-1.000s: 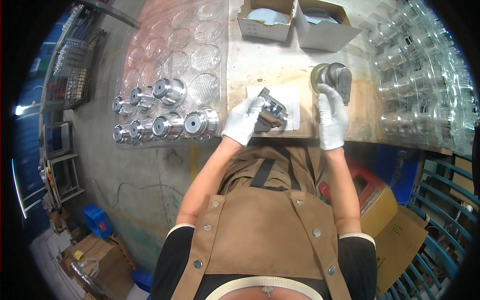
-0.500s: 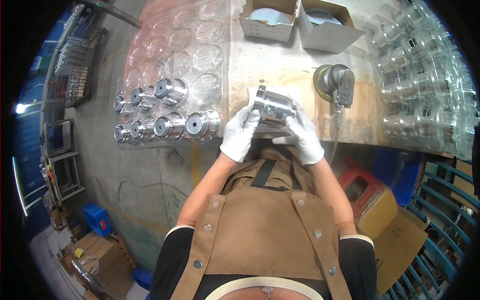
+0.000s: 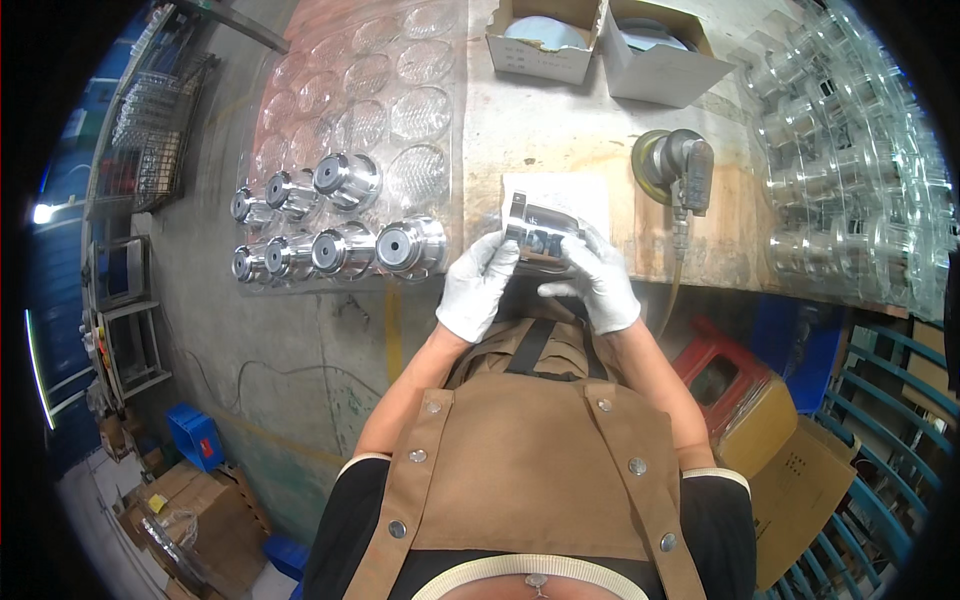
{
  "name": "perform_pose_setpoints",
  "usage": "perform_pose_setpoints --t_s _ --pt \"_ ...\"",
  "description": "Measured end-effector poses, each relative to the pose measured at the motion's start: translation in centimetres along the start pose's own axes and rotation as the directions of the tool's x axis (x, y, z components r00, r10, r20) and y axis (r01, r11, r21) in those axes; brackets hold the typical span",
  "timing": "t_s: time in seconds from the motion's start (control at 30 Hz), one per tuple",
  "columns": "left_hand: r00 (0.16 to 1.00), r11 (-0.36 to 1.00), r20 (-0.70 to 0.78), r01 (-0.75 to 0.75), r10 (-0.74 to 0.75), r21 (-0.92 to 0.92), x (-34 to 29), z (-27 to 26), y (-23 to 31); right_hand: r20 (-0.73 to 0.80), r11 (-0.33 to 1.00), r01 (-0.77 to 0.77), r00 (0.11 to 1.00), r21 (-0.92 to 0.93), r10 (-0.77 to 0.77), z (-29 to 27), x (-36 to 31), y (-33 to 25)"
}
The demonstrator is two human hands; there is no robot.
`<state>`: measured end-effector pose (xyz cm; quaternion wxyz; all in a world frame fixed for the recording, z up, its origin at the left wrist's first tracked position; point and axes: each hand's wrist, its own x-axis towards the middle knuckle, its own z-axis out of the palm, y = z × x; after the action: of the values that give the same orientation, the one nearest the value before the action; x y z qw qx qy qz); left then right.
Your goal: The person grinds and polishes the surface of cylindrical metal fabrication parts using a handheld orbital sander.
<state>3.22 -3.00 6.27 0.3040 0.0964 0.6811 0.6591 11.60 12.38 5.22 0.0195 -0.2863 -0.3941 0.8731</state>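
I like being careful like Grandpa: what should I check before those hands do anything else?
1. Left hand and right hand both on the shiny metal part: ok.
2. Both hands gloved: ok.
3. Sander on the table, apart from the hands: ok.
4. Sander switched off: cannot tell.
5. Clear tray has free pockets beside its seven metal pieces: ok.
6. Held part's underside unmarked: cannot tell, it's hidden.

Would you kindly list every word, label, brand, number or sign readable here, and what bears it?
Left open box, top: front print, too small to read.
Brown carton, lower right: dark marks, too small to read.
Blue bin, lower left: red patch, no legible text.
Held metal part: no legible text.
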Motion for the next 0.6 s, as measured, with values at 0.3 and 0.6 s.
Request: perform_pose_setpoints --t_s 0.3,0.6 --pt "0.998 0.993 0.006 -0.057 0.057 0.107 -0.08 -0.38 -0.38 0.033 0.998 0.064 0.997 0.009 -0.064 -0.29 -0.15 0.22" --pt "0.998 0.992 -0.054 -0.034 0.041 0.124 0.22 0.03 -0.29 -0.026 0.998 -0.037 0.999 0.05 0.038 -0.61 0.13 1.04"
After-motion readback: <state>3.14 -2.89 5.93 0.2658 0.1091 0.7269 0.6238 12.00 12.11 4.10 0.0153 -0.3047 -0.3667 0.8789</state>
